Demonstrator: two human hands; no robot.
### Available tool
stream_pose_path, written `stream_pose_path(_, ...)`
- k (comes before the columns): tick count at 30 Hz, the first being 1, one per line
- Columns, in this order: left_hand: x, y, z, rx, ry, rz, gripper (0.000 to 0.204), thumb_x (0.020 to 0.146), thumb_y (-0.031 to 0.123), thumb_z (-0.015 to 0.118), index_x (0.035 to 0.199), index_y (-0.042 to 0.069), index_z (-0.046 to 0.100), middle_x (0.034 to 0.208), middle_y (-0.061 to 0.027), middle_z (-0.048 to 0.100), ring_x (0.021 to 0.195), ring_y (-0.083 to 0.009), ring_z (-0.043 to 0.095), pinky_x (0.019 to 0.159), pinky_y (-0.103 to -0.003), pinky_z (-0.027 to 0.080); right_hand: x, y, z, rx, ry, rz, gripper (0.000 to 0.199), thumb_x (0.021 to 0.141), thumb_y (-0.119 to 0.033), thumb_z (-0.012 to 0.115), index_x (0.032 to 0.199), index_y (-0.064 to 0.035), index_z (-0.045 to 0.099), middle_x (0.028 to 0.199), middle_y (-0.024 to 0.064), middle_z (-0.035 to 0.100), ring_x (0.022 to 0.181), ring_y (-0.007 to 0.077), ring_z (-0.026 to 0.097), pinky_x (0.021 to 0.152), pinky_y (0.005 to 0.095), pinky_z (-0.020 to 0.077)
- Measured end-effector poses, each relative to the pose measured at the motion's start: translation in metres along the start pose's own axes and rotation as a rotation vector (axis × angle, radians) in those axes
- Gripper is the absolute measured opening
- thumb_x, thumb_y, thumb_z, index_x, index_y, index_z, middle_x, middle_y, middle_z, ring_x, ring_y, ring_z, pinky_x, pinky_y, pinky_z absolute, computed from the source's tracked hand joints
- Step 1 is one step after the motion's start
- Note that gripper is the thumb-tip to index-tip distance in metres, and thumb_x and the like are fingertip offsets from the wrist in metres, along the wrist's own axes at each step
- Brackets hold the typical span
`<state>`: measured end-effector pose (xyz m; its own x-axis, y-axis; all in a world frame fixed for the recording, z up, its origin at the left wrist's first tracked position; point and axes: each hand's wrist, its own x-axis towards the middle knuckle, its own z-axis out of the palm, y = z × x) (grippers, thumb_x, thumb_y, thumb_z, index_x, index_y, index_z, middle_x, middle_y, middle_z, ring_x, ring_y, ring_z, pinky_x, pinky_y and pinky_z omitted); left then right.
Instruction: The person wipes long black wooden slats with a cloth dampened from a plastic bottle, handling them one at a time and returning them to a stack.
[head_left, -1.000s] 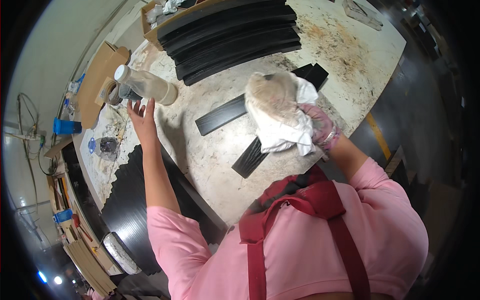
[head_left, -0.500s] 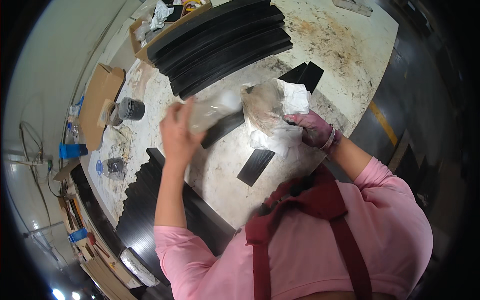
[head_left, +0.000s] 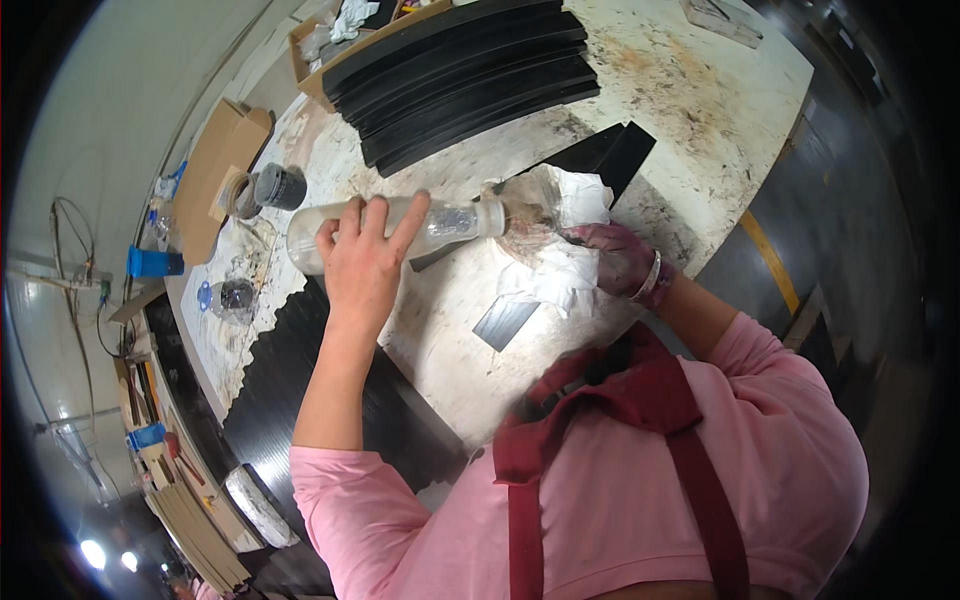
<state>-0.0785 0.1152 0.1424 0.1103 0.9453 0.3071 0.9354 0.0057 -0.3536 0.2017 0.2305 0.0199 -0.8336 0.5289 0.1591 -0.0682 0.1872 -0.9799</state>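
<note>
My bare left hand [head_left: 365, 255] is wrapped over a clear plastic bottle [head_left: 440, 228], tipped on its side. The bottle's white neck [head_left: 490, 218] points right and meets the stained part of a white cloth [head_left: 575, 275]. In my right hand [head_left: 618, 258], covered by a dark reddish stained glove, the cloth is bunched and gripped at its right side. Beneath bottle and cloth lie flat black strips [head_left: 625, 160] on the worktable; the end of another black strip [head_left: 505, 325] sticks out below the cloth.
A stack of long black boards [head_left: 460, 80] lies at the far side. More black boards [head_left: 310, 370] are lined up at the near left. Dark jars [head_left: 280, 187] stand beside a cardboard piece [head_left: 228, 180]. A box of odds and ends [head_left: 305, 55] sits at the back left.
The bottle, blurred before, has tipped flatter, and its neck now meets the cloth. My left hand has moved slightly with it. The right hand still grips the cloth. The whole view has shifted a little.
</note>
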Motion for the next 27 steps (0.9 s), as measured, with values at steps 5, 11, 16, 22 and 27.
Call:
stream_pose_path(5,-0.003,0.008,0.014,-0.162,-0.113,0.009,0.07,0.065,0.003,0.069,0.128,0.029,0.052,0.111,-0.0053,0.053,0.111,-0.0262,0.051,0.09,-0.046,0.037,0.009,-0.003,0.002,1.461,0.01,0.571,0.027,0.094,-0.014,0.05,0.114,0.0033,0.056,0.107,0.0182,0.064,0.099,0.027,0.064,0.088,0.0393,0.0514)
stream_pose_path(11,-0.005,-0.028,0.071,-0.54,0.03,-0.272,0.08,0.057,0.004,0.079,0.13,0.01,0.048,0.121,-0.0133,0.054,0.112,-0.0319,0.052,0.094,-0.043,0.04,0.019,-0.023,-0.005,1.512,0.129,0.701,0.033,0.091,-0.015,0.052,0.118,0.0045,0.052,0.109,0.0179,0.064,0.093,0.0286,0.065,0.083,0.04,0.0532)
stream_pose_path(16,0.009,-0.071,0.121,-0.911,0.295,-0.761,0.08,0.069,0.026,0.08,0.132,-0.004,0.041,0.127,-0.0189,0.051,0.117,-0.0292,0.05,0.098,-0.035,0.039,-0.035,-0.004,-0.068,0.484,0.265,0.13,0.046,0.085,-0.012,0.062,0.127,0.0013,0.047,0.122,0.0114,0.057,0.11,0.0201,0.057,0.095,0.0346,0.0477)
stream_pose_path(22,-0.032,-0.079,0.143,-0.935,0.355,-0.867,0.1,0.068,0.035,0.081,0.14,-0.007,0.026,0.133,-0.0252,0.044,0.123,-0.0339,0.044,0.102,-0.038,0.036,-0.02,-0.005,-0.089,0.809,0.451,0.324,0.032,0.095,-0.011,0.05,0.123,0.0038,0.053,0.122,0.0143,0.059,0.109,0.0218,0.059,0.095,0.0351,0.0485)
stream_pose_path(27,-0.076,0.05,0.033,-1.19,-0.119,-0.941,0.106,0.065,0.023,0.084,0.145,0.0,0.019,0.128,-0.0226,0.048,0.12,-0.0342,0.046,0.101,-0.042,0.037,0.005,-0.054,-0.054,-0.146,0.369,0.177,0.028,0.086,-0.012,0.068,0.11,0.0019,0.063,0.106,0.0104,0.066,0.096,0.0148,0.062,0.081,0.0263,0.0495)
